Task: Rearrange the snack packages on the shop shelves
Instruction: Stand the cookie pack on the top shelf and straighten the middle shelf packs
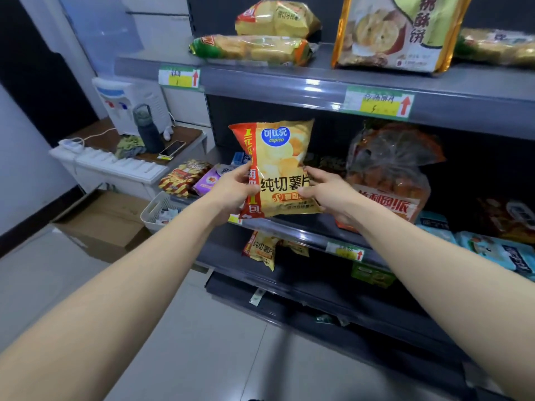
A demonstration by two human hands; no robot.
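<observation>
Hands: left, right grip chip bag | bread bag just right | matching bag below

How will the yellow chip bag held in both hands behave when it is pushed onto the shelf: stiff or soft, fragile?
The yellow chip bag looks puffed with air, so it is probably light and yields under pressure. Its glossy film may be slippery; the left hand and right hand both pinch its edges. The chips pictured on it are likely fragile, so a gentle push seems wise.
</observation>
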